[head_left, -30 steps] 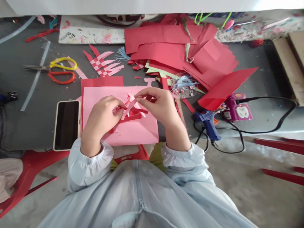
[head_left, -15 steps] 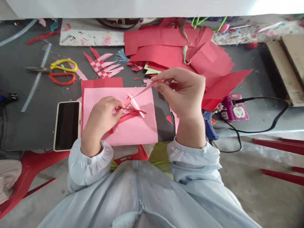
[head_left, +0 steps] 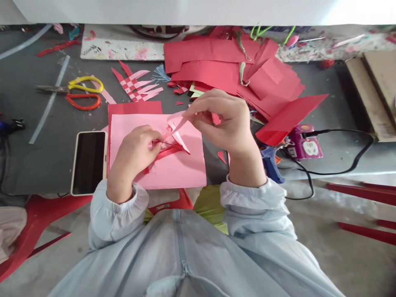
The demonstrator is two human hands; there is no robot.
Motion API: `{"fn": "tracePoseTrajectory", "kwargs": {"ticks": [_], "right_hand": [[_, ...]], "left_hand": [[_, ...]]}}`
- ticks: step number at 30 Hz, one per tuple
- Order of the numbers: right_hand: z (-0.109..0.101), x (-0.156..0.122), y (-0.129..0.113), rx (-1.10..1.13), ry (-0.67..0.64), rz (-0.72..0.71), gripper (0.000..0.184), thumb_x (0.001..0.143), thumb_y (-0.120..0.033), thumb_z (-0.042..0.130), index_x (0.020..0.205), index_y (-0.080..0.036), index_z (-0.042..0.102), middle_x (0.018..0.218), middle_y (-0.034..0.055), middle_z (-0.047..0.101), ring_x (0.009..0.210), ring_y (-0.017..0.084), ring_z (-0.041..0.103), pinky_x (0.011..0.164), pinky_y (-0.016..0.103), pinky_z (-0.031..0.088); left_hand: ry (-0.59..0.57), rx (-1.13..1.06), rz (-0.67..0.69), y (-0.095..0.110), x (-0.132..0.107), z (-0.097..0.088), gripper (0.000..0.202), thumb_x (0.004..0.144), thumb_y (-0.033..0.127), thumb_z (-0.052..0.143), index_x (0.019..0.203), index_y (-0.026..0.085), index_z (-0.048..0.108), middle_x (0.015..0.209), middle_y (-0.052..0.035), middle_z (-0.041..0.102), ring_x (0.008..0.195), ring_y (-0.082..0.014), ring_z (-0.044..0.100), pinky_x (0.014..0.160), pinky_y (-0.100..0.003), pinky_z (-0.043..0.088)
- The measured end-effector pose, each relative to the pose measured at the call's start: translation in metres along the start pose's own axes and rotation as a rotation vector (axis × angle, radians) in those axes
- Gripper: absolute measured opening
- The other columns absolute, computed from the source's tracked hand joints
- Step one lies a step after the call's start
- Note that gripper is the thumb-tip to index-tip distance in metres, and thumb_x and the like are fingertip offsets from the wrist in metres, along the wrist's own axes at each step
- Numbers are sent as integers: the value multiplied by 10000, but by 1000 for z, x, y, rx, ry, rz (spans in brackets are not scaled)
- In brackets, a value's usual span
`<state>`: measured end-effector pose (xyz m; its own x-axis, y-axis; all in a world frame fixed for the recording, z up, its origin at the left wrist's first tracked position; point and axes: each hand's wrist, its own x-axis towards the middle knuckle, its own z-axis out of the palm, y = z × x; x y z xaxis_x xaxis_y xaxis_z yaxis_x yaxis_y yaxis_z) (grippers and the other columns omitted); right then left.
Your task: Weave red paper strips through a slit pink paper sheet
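Observation:
My left hand pinches a bundle of folded red and pink paper strips between thumb and fingers, low over the pink sheet. My right hand is closed on the upper end of a pink paper strip, which slants down to the bundle. Beneath them lies the pink paper sheet, with a red sheet showing behind its far edge. A finished-looking red and pink woven paper piece, with loose pointed ends, rests on the table beyond. How the strips cross inside my left fingers is hidden.
Scissors with yellow and red handles and a phone lie on the left. Red paper sheets are heaped at the back. A purple power socket with a black cable and a blue tool sit on the right.
My right hand has moved left toward my left hand, and the pink strip between them now bends instead of being stretched out. My left hand stays in nearly the same place.

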<state>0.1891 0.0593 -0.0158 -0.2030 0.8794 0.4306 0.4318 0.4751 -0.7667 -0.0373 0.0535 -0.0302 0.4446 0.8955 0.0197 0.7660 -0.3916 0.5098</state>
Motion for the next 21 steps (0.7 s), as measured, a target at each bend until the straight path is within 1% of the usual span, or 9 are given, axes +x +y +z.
{"fn": "tracePoseTrajectory", "kwargs": {"ticks": [3, 6, 9, 11, 14, 17, 21], "right_hand": [[1, 2, 3, 15, -37, 10, 161, 827, -176, 633, 864, -274, 755, 879, 20, 721, 810, 162, 654, 702, 344, 561], [2, 4, 6, -15, -79, 2, 182, 843, -160, 602, 873, -267, 746, 888, 16, 732, 822, 154, 664, 728, 335, 575], [4, 5, 9, -41, -50, -81, 196, 859, -138, 584, 877, -247, 746, 877, 18, 741, 818, 150, 675, 748, 329, 590], [4, 6, 12, -34, 9, -150, 198, 869, -130, 581, 874, -237, 747, 861, 24, 743, 798, 153, 676, 731, 331, 599], [4, 9, 15, -33, 78, -151, 180, 907, -173, 594, 873, -262, 747, 857, 29, 740, 793, 167, 675, 738, 356, 619], [2, 10, 17, -29, 61, -129, 146, 920, -223, 619, 889, -282, 749, 878, 30, 737, 821, 178, 684, 772, 377, 630], [-3, 10, 16, -18, 27, -158, 164, 916, -196, 613, 894, -268, 758, 883, 26, 741, 814, 175, 684, 745, 368, 613]], "left_hand": [[-4, -13, -7, 0, 0, 0, 163, 883, 203, 569, 833, 209, 725, 907, -50, 707, 882, -217, 655, 742, -326, 498], [0, -23, -11, -1, -1, 1, 156, 876, 186, 576, 849, 202, 730, 921, -49, 706, 891, -216, 655, 746, -324, 498], [11, -23, -3, -1, -1, 2, 150, 878, 183, 583, 849, 196, 730, 926, -48, 709, 888, -212, 654, 747, -321, 495], [19, -23, 4, -2, -1, 2, 152, 878, 175, 583, 846, 193, 731, 926, -46, 712, 878, -206, 654, 743, -316, 494], [26, -28, 17, -1, 0, 1, 157, 875, 157, 583, 854, 187, 736, 914, -43, 714, 873, -199, 656, 742, -304, 494], [32, -30, 21, -1, -1, 2, 156, 877, 159, 587, 862, 182, 740, 913, -45, 715, 875, -199, 658, 748, -301, 495], [36, -30, 20, -2, -1, 3, 154, 873, 156, 590, 860, 188, 740, 923, -43, 719, 880, -199, 660, 750, -301, 497]]}}
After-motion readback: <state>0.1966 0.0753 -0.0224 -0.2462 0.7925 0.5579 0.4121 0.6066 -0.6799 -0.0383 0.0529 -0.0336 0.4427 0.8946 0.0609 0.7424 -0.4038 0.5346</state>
